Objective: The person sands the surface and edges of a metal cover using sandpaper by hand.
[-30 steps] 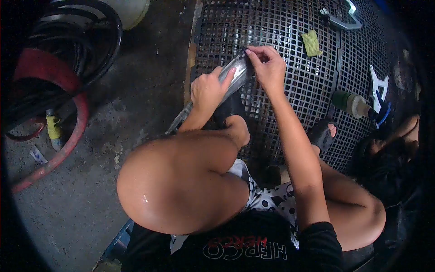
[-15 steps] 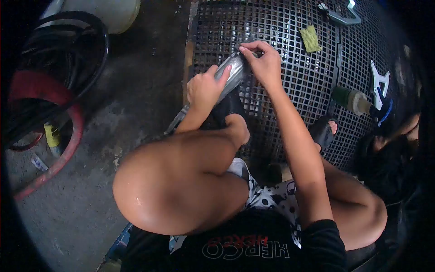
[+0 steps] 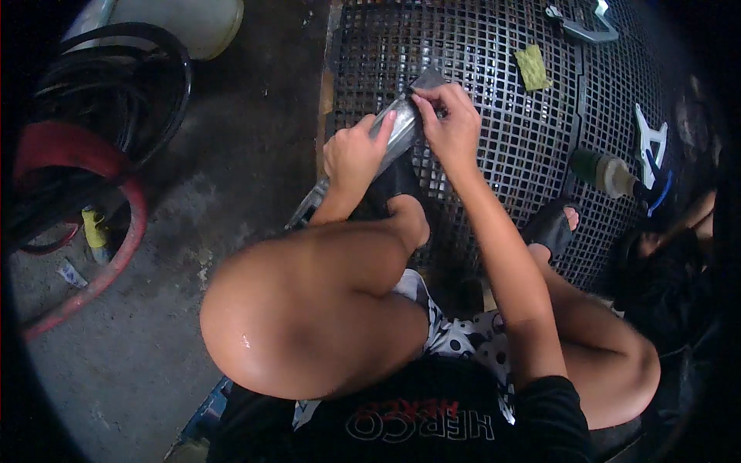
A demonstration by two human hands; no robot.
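Observation:
My left hand (image 3: 356,157) is wrapped around a long silver metal part (image 3: 401,133), thumb lying along its upper face. The part slants from beside my left shin up towards my right hand, and its lower end (image 3: 307,204) shows past my forearm. My right hand (image 3: 451,123) is closed in a pinch at the part's far end. Between its thumb and forefinger is the edge of a thin dark grey sheet (image 3: 427,79), which looks like sandpaper. Part of the sheet sticks up beyond the fingertips. Both hands are above my left foot.
Black plastic grating (image 3: 494,46) covers the floor ahead. On it lie a yellow cloth (image 3: 532,68), a grey metal bracket (image 3: 587,29), a white bracket (image 3: 651,143) and a green bottle (image 3: 602,171). Black hoses (image 3: 181,85) and a red ring (image 3: 133,224) are left. Another person's arm (image 3: 679,224) shows at right.
My right hand has shifted slightly down along the metal part's end, and more of the dark grey sheet now shows above its fingers. My left hand keeps its hold. The view has shifted slightly.

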